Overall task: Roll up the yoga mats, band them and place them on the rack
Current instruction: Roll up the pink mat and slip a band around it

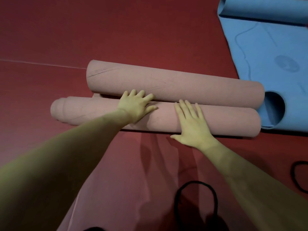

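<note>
Lying across the red floor (pixel 150 30), the near pink roll (pixel 158 117) looks light, soft and springy, so it will likely loosen unless held down along its length, as now: the left hand (pixel 135 108) and right hand (pixel 191 122) both press flat on it, fingers spread, gripping nothing. A second pink roll (pixel 175 85) lies touching it on the far side. Black bands (pixel 196 202) wait nearer the person, a blue mat (pixel 266 55) lies partly unrolled to the right, and no rack or container is in view.

Near roll (pixel 216 121) before far roll (pixel 166 84); third mat (pixel 266 47) right (partly unrolled).
</note>
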Demonstrator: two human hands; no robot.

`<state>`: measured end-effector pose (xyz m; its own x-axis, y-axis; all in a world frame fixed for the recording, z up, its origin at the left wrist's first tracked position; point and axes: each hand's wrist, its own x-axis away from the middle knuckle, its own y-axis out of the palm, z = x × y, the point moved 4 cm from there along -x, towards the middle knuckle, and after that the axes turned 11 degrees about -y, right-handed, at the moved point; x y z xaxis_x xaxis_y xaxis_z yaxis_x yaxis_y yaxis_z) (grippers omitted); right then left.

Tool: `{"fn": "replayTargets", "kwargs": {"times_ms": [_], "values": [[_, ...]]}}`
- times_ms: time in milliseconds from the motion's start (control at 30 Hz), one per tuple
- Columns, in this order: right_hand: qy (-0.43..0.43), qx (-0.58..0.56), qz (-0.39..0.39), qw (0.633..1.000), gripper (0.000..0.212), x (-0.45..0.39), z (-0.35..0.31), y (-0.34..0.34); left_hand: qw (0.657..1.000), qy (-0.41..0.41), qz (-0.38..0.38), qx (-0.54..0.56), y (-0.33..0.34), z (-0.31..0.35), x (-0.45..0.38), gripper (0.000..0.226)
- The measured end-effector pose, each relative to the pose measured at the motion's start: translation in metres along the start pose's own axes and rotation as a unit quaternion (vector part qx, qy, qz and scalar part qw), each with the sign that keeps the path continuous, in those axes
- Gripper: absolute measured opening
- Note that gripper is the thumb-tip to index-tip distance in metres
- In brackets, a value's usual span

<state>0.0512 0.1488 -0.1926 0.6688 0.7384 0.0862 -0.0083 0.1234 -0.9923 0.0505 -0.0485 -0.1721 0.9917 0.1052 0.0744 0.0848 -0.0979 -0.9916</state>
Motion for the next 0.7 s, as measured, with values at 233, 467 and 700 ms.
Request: {"fn": "replayTargets", "kwargs": {"times_ms": [233,467,700], "values": [[0.01,0.064,-0.055,0.996,0.124,-0.024,0.008,-0.004,0.996,0.029,0.075,0.04,0.014,0.008,0.007,0.07],[-0.023,0.119,-0.072,0.99,0.106,-0.028,0.003,-0.011,0.993,0.059,0.016,-0.1,0.011,0.017,0.015,0.111],[-0.034,0.122,-0.034,0.991,0.108,-0.004,-0.007,-0.009,0.991,0.095,0.01,-0.092,0.007,0.019,0.038,0.102]]}}
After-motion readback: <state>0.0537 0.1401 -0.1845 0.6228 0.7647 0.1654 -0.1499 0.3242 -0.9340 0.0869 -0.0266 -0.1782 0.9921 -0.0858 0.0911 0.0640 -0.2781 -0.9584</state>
